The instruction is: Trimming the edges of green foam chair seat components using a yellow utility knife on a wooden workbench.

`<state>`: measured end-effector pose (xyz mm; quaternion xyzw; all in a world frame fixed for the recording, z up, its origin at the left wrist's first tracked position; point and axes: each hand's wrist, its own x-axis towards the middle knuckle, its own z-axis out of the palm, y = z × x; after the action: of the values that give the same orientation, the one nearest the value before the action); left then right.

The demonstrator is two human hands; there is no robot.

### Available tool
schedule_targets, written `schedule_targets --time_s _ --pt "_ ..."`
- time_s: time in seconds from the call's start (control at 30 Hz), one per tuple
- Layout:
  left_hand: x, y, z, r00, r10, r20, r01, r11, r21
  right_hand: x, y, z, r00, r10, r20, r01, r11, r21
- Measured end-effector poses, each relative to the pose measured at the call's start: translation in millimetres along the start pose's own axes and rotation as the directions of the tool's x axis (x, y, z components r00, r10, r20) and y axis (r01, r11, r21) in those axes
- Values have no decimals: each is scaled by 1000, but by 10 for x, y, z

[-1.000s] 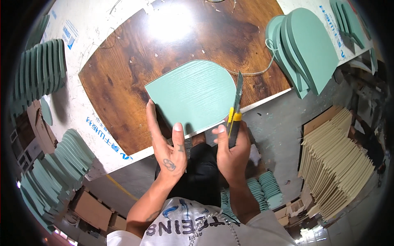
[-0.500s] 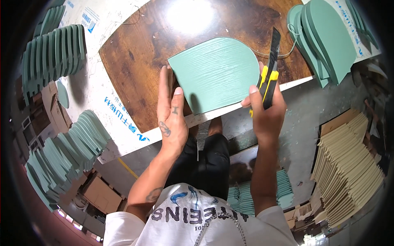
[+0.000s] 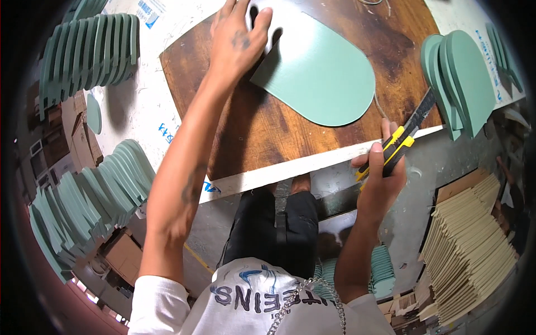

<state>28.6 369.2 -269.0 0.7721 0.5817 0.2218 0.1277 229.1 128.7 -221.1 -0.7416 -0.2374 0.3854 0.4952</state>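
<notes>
A flat green sheet [image 3: 318, 72] with one rounded end lies on a dark brown wooden board [image 3: 257, 128]. My left hand [image 3: 237, 36] reaches far forward and presses its fingers on the sheet's near-left corner. Off the board's front right edge, my right hand [image 3: 382, 167] grips a yellow and black utility knife [image 3: 402, 139], blade pointing up and away from me. The knife is clear of the sheet.
Rows of upright green rounded pieces [image 3: 89, 50] stand at the left, with more [image 3: 89, 195] lower left and a few [image 3: 460, 78] at the right. A stack of beige boards [image 3: 469, 251] sits lower right. Cardboard boxes [image 3: 120, 254] lie below the white tabletop [image 3: 139, 106].
The green sheet has slid away from me across the board. My left hand stretched forward with it. My right hand with the knife dropped back to the board's front edge.
</notes>
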Motion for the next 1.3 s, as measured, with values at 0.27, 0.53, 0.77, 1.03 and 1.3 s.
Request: schedule_targets --time_s 0.27,0.53,0.77,1.03,1.3 --pt "-128 -58 231 974 225 17 -225 967 118 -187 183 93 990 44 135 -38 998 -48" --pt "-599 129 1 976 192 98 -214 914 344 -615 227 54 966 92 242 -90 996 -16" --pt "-652 665 320 971 223 -80 -215 972 98 -580 308 -233 908 -300 292 409 781 -472" --pt "-745 795 432 989 146 -30 -139 977 160 -584 509 -326 877 -457 145 417 579 -700" --pt "-754 747 393 982 189 -12 -184 969 164 -350 573 -525 856 -469 217 460 499 -734"
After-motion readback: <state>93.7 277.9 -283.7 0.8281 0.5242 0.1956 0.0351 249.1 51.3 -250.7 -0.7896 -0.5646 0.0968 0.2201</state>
